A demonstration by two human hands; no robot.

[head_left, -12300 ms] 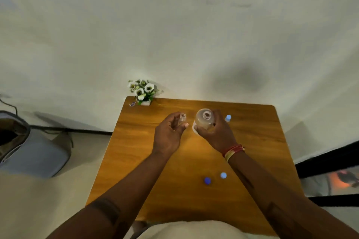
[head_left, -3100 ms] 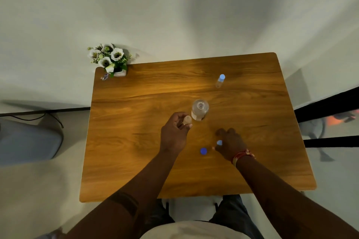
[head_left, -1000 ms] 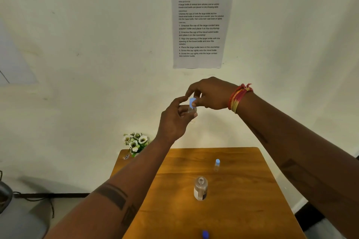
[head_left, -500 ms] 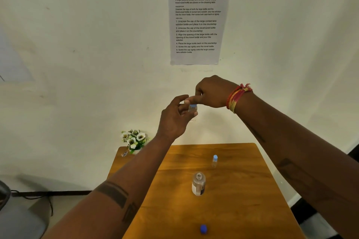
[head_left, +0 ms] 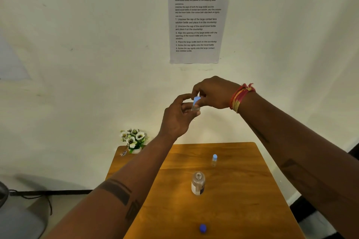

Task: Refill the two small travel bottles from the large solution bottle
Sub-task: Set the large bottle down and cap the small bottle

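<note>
Two hands raised together, above the table (head_left: 252, 190). Your left hand (head_left: 177, 118) pinches a small travel bottle (head_left: 195, 107) between thumb and fingers; your right hand (head_left: 213, 93), just at its 1 o'clock, grips the light blue cap (head_left: 196, 100) sitting on that bottle's neck. On the table: large solution bottle (head_left: 197, 183) upright, uncapped, mid-table. Second travel bottle (head_left: 214, 160), capped, at its 1 o'clock. Dark blue cap (head_left: 202, 228) loose at its 6 o'clock. Flower pot (head_left: 134, 139) at 10 o'clock corner.
</note>
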